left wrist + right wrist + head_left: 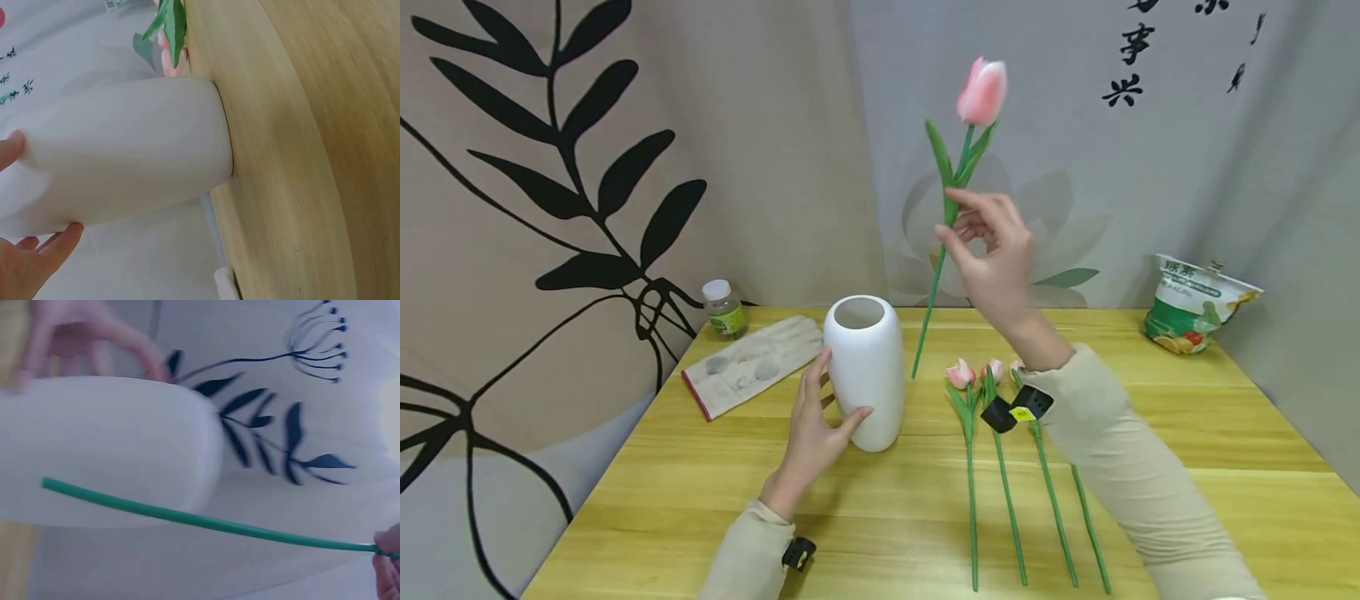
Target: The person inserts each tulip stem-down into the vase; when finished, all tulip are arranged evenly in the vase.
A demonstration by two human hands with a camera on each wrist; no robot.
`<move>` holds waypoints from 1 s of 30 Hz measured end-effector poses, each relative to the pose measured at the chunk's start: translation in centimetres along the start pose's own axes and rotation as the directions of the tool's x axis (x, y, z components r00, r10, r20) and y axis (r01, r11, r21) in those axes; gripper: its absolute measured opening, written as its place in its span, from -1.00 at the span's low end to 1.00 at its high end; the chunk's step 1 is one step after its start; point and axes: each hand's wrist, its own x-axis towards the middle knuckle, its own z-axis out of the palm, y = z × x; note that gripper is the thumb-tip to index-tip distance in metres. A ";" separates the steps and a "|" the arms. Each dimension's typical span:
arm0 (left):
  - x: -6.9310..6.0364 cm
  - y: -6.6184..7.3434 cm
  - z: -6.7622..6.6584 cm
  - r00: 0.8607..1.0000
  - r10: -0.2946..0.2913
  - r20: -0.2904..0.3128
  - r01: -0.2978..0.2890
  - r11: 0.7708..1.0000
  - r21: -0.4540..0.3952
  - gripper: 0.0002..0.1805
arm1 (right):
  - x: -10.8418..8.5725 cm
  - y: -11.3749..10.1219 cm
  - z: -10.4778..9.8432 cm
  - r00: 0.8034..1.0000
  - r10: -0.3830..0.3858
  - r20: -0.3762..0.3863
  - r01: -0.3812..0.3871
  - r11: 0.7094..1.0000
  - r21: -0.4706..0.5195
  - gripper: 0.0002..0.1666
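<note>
A white vase (pixel 871 375) stands upright on the wooden table, its round mouth uncovered. My left hand (pixel 812 440) holds it low on its left side, thumb at the front and fingers round the side. With thumb and fingertips my right hand (pixel 1000 262) pinches a pink tulip (pixel 981 93) just below its leaves. The bloom points up, and the stem end hangs beside the vase's right side, apart from it in the head view. In the right wrist view the green stem (pixel 206 520) crosses in front of the vase (pixel 112 437).
Several more tulips (pixel 970 467) lie right of the vase, partly under my right forearm. A folded cloth-like piece with a red edge (pixel 752 367) lies left, beside a small white-capped jar (pixel 724 308). A green-and-white snack bag (pixel 1195 304) stands at the back right.
</note>
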 end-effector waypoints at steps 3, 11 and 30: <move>0.0 -0.4 0.2 1.000 -0.008 0.010 0.008 1.000 -0.015 0.01 | 2.2 -1.7 -0.7 0.993 -0.062 -0.097 0.064 0.998 0.017 -0.63; 0.0 -0.5 0.3 1.000 -0.003 0.015 0.003 1.000 0.002 0.03 | 4.6 -3.9 -1.3 0.954 -0.115 -0.278 0.137 0.989 0.060 -0.60; 0.0 -0.5 0.1 1.000 0.009 0.008 -0.010 1.000 0.014 0.04 | -2.9 1.1 4.2 0.974 -0.111 0.200 0.148 0.972 -0.184 -0.66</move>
